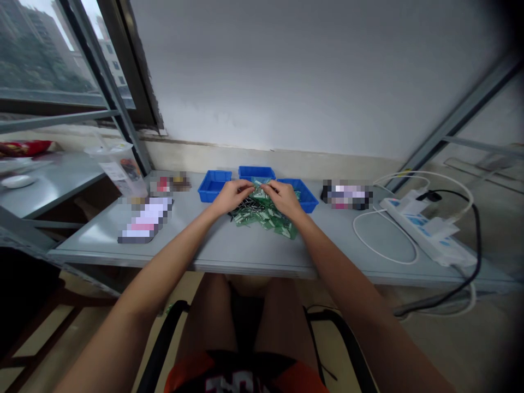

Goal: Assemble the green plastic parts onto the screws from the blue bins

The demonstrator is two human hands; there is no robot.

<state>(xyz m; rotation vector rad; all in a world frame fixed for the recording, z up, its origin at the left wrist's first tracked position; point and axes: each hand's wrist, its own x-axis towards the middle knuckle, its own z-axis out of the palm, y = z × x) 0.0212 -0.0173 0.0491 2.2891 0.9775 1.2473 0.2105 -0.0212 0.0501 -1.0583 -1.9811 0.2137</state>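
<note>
My left hand (231,195) and my right hand (284,197) meet over the middle of the grey table, fingers pinched on a small green packet (258,189) between them. Under and in front of them lies a heap of green packets (268,217). Dark, thin pieces (248,206) lie at its left, partly beneath my left hand. Behind the hands stand three blue trays: a left one (209,195), a middle one (256,170) and a right one (310,204). Green packets show in the right tray, partly hidden by my right hand.
On the grey table (245,255), a phone (145,220) and a plastic cup (125,169) stand at the left. A blurred dark object (347,195) lies right of the trays. Farther right are a white power strip (429,232) and looping cables (385,259).
</note>
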